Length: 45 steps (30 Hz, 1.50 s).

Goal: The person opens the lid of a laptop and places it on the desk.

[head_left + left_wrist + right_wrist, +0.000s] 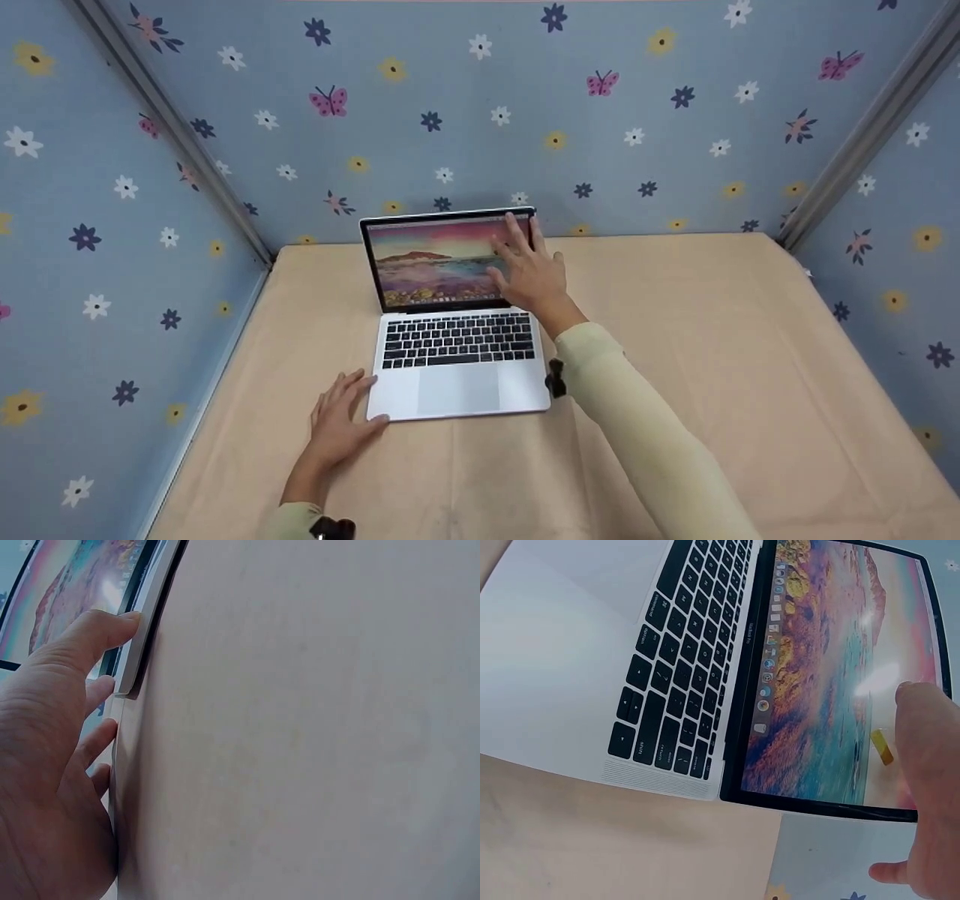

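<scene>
An open silver laptop (459, 386) stands on the cloth-covered table, its lit screen (435, 262) showing a colourful landscape. My left hand (339, 424) rests at the laptop's front left corner. Its thumb (124, 626) touches the front edge, and the other fingers lie along the left side, partly hidden in the left wrist view. With fingers spread, my right hand (532, 277) is at the right part of the screen, fingertips near the top right corner. A small yellow strip (882, 747) shows on the screen beside that hand in the right wrist view.
A beige cloth (675, 337) covers the table, with creases near the front. Blue flower-patterned panels (480, 97) enclose the back and both sides, joined by grey corner posts (870, 124). The laptop's screen stands near the back panel.
</scene>
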Each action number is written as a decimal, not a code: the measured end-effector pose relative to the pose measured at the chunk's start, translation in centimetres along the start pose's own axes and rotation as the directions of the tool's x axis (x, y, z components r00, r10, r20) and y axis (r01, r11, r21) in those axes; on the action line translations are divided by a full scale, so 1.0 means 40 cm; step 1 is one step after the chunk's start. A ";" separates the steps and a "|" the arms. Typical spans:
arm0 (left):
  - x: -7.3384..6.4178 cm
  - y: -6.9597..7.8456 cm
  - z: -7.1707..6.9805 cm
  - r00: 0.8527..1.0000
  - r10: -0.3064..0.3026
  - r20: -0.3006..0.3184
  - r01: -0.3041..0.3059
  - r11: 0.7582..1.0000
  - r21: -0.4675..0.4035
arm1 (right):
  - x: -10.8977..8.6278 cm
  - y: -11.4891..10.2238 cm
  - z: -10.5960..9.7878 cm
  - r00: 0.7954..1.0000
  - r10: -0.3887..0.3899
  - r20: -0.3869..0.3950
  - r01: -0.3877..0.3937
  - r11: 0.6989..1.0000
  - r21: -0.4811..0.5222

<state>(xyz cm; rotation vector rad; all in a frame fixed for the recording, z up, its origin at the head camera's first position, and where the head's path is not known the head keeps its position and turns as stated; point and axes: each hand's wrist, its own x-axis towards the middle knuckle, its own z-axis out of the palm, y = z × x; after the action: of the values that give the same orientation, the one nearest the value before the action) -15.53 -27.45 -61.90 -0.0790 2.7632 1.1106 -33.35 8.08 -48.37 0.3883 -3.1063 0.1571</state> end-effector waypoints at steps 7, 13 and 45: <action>-0.002 0.003 0.000 1.000 0.005 -0.007 -0.005 1.000 -0.003 | 0.010 0.007 0.002 1.000 -0.001 0.018 0.002 0.999 -0.038; -0.002 0.001 0.002 1.000 0.006 -0.008 -0.006 1.000 0.001 | 0.015 0.011 0.002 1.000 -0.003 0.025 0.004 0.999 -0.046; -0.001 -0.002 0.000 1.000 0.009 -0.017 -0.009 1.000 -0.006 | 0.030 -0.006 0.037 0.999 0.035 0.030 -0.035 0.999 -0.011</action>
<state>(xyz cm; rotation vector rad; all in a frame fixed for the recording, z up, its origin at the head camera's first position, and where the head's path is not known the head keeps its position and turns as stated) -15.48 -27.51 -61.96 -0.0767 2.7782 1.1252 -34.46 7.41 -49.81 0.3391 -3.1436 0.1364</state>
